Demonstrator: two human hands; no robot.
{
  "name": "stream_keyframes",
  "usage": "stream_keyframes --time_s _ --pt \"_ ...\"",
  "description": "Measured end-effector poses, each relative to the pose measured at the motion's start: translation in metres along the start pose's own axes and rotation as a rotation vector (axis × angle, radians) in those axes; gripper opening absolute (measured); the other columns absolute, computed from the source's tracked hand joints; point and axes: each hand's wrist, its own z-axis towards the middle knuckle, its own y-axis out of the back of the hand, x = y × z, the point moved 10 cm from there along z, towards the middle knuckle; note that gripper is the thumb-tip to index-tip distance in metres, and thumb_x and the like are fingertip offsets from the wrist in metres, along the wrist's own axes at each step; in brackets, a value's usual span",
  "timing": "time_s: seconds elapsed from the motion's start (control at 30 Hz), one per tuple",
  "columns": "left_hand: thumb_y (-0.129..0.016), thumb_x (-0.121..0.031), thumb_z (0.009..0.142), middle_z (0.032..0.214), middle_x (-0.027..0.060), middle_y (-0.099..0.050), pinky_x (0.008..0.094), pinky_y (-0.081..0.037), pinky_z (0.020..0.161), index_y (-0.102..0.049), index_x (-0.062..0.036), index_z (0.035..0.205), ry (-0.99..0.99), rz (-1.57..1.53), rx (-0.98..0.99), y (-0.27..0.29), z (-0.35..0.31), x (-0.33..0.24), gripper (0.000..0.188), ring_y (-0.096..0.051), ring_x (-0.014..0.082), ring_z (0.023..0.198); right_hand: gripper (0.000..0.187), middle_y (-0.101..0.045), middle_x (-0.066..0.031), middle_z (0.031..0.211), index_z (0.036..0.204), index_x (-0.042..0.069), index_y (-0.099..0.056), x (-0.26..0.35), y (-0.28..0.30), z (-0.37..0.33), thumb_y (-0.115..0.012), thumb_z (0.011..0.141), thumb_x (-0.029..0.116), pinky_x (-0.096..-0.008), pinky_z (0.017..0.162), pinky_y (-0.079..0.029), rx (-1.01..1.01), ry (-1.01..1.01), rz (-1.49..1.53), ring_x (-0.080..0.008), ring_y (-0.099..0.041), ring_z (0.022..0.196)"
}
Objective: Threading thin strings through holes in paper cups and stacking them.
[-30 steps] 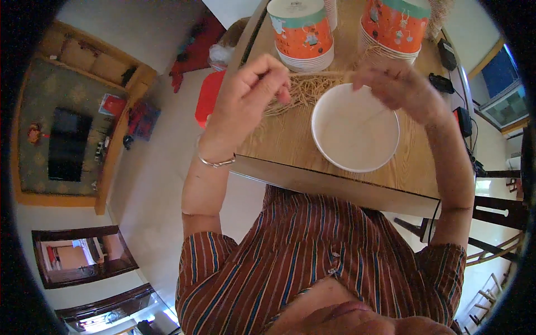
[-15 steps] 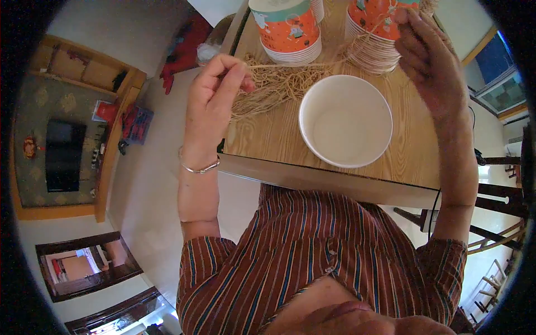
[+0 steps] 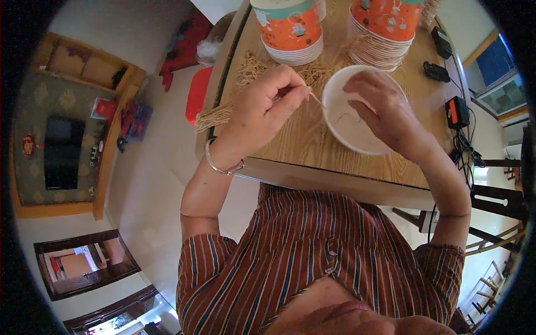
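Left hand (image 3: 267, 105) pinches tan strand (image 3: 317, 101) at fingertips (image 3: 301, 94), right hand (image 3: 386, 110) curls over white tub (image 3: 357, 138) beside them, its hold unclear; seemingly single-strand handling, next move calling for steady pinch.

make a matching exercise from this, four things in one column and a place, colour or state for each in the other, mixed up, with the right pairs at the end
Column one
1. left hand
2. right hand
3. metal bangle
4. left stack of printed tubs

Column two
A. worn at the left wrist
B. orange and green above, white below
C. pinching a thin tan strand
D. over the mouth of the white tub, thumb and fingers apart

Right pairs: 1-C, 2-D, 3-A, 4-B
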Motion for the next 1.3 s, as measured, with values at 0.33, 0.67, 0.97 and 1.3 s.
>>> stream_keyframes --time_s 0.33,0.67,0.97,1.3 --pt "-0.061 -0.005 0.088 0.076 0.0084 -0.054 0.0297 -0.043 0.062 -0.056 0.0003 0.088 -0.116 0.085 0.032 -0.019 0.011 -0.009 0.007 -0.051 0.0169 0.067 0.033 -0.064 -0.0041 0.095 0.120 0.002 -0.053 -0.012 -0.049 0.013 -0.063 0.088 0.003 -0.0251 0.064 -0.051 0.093 -0.558 1.244 -0.0071 -0.058 0.073" --pt "-0.064 -0.006 0.089 0.078 -0.0016 -0.054 0.0217 -0.042 0.062 -0.058 -0.0006 0.088 0.058 -0.138 0.127 -0.038 0.018 0.022 0.008 -0.047 0.0047 0.071 0.009 -0.061 -0.0023 0.078 0.097 0.000 -0.062 -0.032 -0.027 0.008 -0.060 0.090 0.006 -0.0238 0.066 -0.047 0.103 -0.394 0.786 -0.0073 -0.055 0.073" --pt "-0.064 0.003 0.083 0.093 0.0034 -0.060 0.0261 -0.048 0.076 -0.064 -0.0044 0.103 -0.089 0.091 0.154 -0.051 0.015 0.025 0.021 -0.060 0.0146 0.088 0.007 -0.046 0.0021 0.072 0.088 0.002 -0.054 -0.047 -0.022 -0.012 -0.058 0.091 0.008 -0.0236 0.057 -0.036 0.158 -0.413 0.619 -0.0058 -0.040 0.066" --pt "-0.062 0.004 0.080 0.099 0.0087 -0.062 0.0357 -0.053 0.074 -0.065 -0.0088 0.105 -0.239 0.301 0.210 -0.058 0.000 0.033 0.029 -0.064 0.0272 0.088 0.012 -0.061 -0.0165 0.073 0.090 0.001 -0.058 -0.029 -0.040 -0.029 -0.059 0.089 0.013 -0.0386 0.062 -0.048 0.443 -0.489 0.717 -0.0285 -0.061 0.066"
